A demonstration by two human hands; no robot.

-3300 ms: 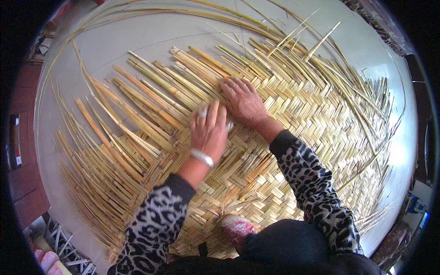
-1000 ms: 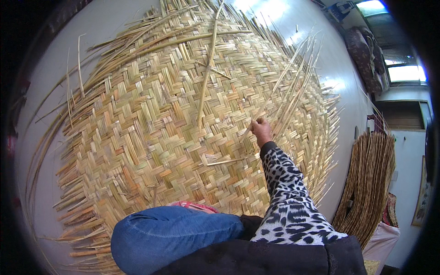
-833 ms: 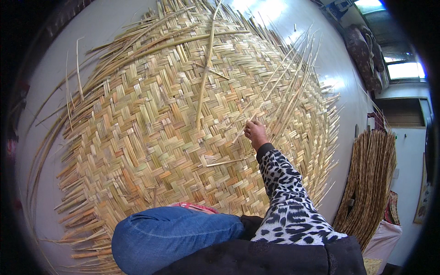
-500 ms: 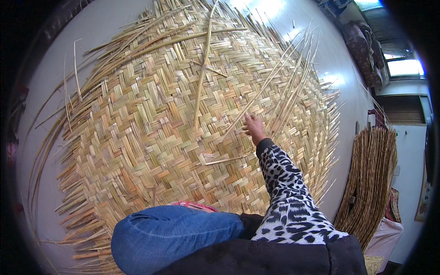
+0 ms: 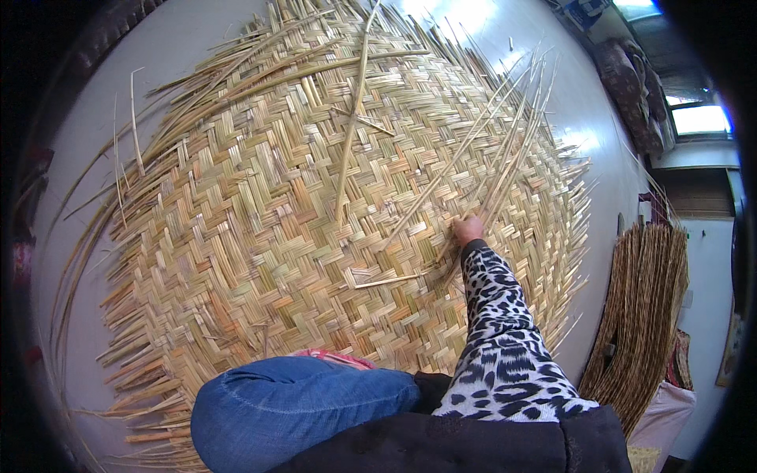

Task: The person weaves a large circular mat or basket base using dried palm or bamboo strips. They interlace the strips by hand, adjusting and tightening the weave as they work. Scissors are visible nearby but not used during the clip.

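A large mat [image 5: 260, 205] of flat, pale yellow and tan reed strips, woven in a zigzag pattern, spreads out in front of me. My right hand [image 5: 468, 229], in a black-and-white spotted sleeve, is closed low over its right half. In its fingers are the near ends of several long loose reed strips [image 5: 512, 150], which fan out toward the far right edge. A single loose strip [image 5: 426, 193] lies slantwise just left of the hand. My left hand is out of the picture.
Another long strip [image 5: 352, 134] lies across the mat's middle, and a short piece [image 5: 388, 281] rests nearer. My jeans-covered knee [image 5: 300, 402] is at the near edge. Uncut ends fringe the mat. A bundle of brown stalks [image 5: 639, 315] stands at the right.
My right hand has moved right and slightly nearer, from open fingers beside the single strip to a closed grip on the bunch of loose strips.
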